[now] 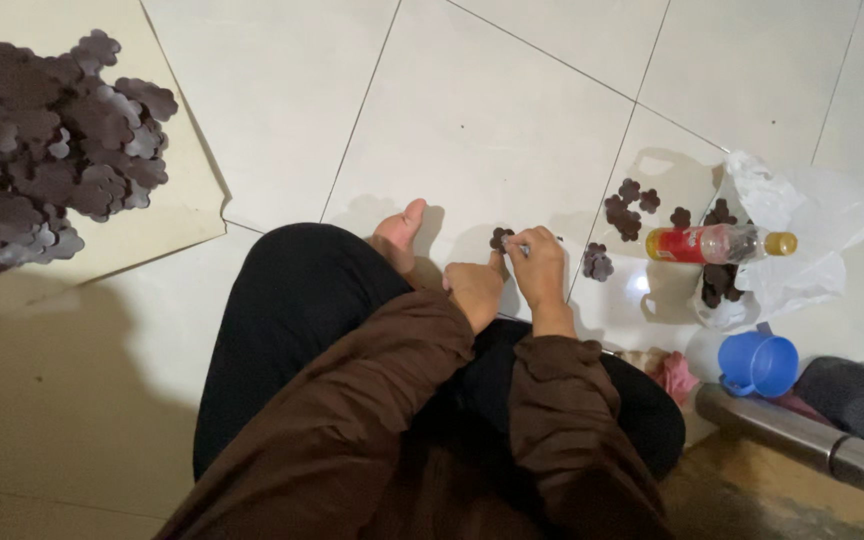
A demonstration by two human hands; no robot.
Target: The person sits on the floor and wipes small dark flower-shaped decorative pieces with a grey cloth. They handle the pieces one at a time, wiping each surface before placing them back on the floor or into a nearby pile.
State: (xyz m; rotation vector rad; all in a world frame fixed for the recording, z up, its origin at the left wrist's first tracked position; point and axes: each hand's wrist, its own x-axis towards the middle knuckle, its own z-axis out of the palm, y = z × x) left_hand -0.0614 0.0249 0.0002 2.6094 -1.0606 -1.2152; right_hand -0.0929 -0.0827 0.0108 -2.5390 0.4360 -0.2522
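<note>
While seated on tiled floor, both hands meet just past knees. Right hand pinching small dark flower-shaped cutout at fingertips; left hand curled, thumb up against same cutout from below-left. Cutout lying up-left of right hand's knuckles, flat, no clear long axis. Loose cutouts on floor to right, nearer right hand, beside bottle on plastic bag. Big cutout heap on cardboard far left, well apart.

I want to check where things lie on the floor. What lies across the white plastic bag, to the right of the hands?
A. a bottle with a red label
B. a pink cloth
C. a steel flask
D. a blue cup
A: the bottle with a red label lies on its side across the white plastic bag.
</note>
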